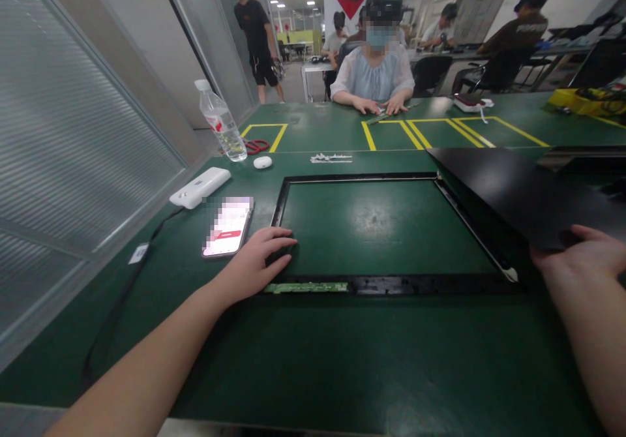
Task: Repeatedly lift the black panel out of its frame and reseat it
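A thin black rectangular frame (411, 285) lies flat on the green table, its middle see-through to the tabletop. Along its near bar, at the left, runs a narrow green circuit board (308, 287). My left hand (261, 257) rests over the frame's near left corner, fingers stretched out and apart. At the right, my right hand (580, 251) grips the near edge of a flat black panel (508, 192), thumb on top and the other fingers hidden beneath. The panel is tilted, and its far left corner reaches near the frame's far right corner.
A phone (229, 227), a white power bank (200, 188), a white earbud case (263, 162), a water bottle (222, 124) and red scissors (257, 145) lie or stand at the left. Thin white pieces (331, 158) lie beyond the frame. A person (374, 65) sits across the table.
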The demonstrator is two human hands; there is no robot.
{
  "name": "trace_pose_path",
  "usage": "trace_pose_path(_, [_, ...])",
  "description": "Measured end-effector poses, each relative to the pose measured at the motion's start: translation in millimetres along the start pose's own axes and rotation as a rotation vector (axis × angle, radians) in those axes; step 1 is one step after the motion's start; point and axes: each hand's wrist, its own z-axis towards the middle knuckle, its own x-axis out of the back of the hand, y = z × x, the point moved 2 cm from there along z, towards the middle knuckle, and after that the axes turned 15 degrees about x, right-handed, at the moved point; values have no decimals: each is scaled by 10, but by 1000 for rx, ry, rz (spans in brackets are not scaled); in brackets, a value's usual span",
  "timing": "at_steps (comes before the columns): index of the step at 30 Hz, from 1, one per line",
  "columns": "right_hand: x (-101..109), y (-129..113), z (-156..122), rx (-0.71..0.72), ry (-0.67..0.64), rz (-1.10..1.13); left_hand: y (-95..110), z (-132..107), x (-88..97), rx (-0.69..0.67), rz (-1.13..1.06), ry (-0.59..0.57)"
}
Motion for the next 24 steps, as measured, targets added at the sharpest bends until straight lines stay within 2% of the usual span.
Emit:
trace_pose_path(3, [-9, -50, -47, 4, 67, 36, 12, -4, 10, 10, -13, 4])
trace_pose_path(8, [-100, -224, -216, 100, -10, 96, 98, -21, 74, 69, -51, 45])
trace_pose_path(14, [-152, -336, -420, 129, -71, 82, 189, -21, 147, 128, -205, 111])
trace_pose_path(19, [-176, -426, -589, 196, -186, -67, 147, -15, 143, 303, -486, 129])
trace_pose_path(24, [-220, -474, -752, 118, -231, -121, 107, 0, 151, 398, -854, 188])
